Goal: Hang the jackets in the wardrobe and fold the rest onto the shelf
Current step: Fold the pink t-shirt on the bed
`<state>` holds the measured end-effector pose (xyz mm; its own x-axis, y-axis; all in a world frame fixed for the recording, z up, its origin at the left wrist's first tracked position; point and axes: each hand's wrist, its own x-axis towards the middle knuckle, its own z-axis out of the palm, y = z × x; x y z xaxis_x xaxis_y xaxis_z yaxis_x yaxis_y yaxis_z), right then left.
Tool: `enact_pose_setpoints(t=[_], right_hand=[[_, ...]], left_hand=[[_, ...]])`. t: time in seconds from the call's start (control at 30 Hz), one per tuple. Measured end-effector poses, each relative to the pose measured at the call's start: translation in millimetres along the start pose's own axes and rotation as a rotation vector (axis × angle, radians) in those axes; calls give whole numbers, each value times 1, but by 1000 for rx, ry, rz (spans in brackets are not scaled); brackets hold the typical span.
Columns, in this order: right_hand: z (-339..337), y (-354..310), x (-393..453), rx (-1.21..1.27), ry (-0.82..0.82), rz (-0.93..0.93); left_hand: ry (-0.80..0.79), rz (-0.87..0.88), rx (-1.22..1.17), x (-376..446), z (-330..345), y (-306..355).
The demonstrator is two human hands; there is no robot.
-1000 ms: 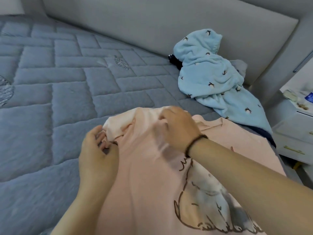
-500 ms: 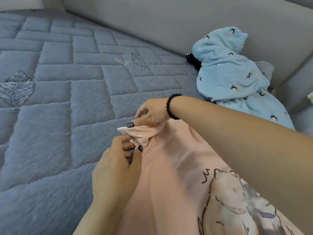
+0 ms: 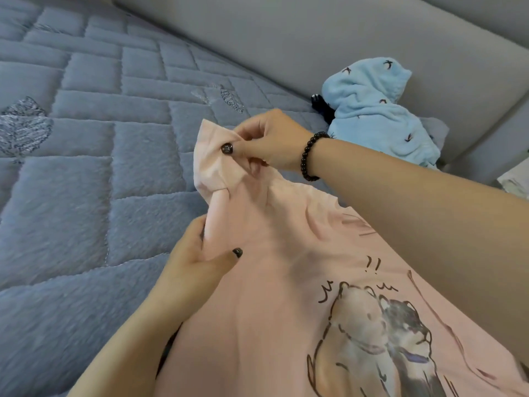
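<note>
A pink T-shirt (image 3: 272,282) with a printed bear drawing lies spread over the blue-grey quilted bed (image 3: 86,167). My right hand (image 3: 269,138), with a black bead bracelet at the wrist, pinches the shirt's short sleeve and lifts it off the bed. Lower down, my left hand (image 3: 200,259) grips the shirt's side edge near the armpit, thumb lying on the cloth. A light blue fleece hooded garment (image 3: 378,116) with small dark bird marks is crumpled at the back right against the headboard.
A grey padded headboard (image 3: 286,38) runs along the far side of the bed. A small black item (image 3: 320,106) peeks out beside the blue garment. A pale object (image 3: 515,179) shows at the right edge. Bare quilt stretches to the left.
My right hand has pulled the pink sleeve up and out to its full length. The left hand has shifted its grip lower on the shirt's side. The view has swung left.
</note>
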<state>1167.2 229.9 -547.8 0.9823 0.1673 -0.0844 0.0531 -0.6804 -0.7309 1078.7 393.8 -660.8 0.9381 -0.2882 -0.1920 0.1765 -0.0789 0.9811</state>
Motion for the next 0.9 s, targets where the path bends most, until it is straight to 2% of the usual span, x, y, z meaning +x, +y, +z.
enact_pose_setpoints(t=[0.07,0.13,0.2,0.33,0.4,0.43,0.47,0.53,0.63,0.7,0.8,0.9], right_hand=[[0,-5,8,54,17,15],[6,-6,15,75,-21,81],[15,-2,22,66,-62,151],[37,12,28,66,-97,234],[41,18,25,147,-24,200],[40,21,23,222,33,182],[39,23,18,308,93,166],[32,34,2,397,223,119],[13,67,-37,201,363,109],[1,96,-68,34,354,178],[-4,124,-109,-150,270,302],[0,127,-136,-299,285,281]], left_hand=[[72,-2,-164,3,-5,0],[67,-20,-413,4,-7,0],[111,-37,-517,5,-7,-2],[455,2,-325,8,-8,-8],[553,105,-196,6,-7,-4],[554,177,-125,3,-6,-1],[514,255,-66,1,-3,1],[334,409,1,-2,5,-1],[6,491,79,-4,17,-12],[-156,458,152,-7,22,-15],[-290,523,343,-8,25,-19],[-438,557,492,-11,26,-20]])
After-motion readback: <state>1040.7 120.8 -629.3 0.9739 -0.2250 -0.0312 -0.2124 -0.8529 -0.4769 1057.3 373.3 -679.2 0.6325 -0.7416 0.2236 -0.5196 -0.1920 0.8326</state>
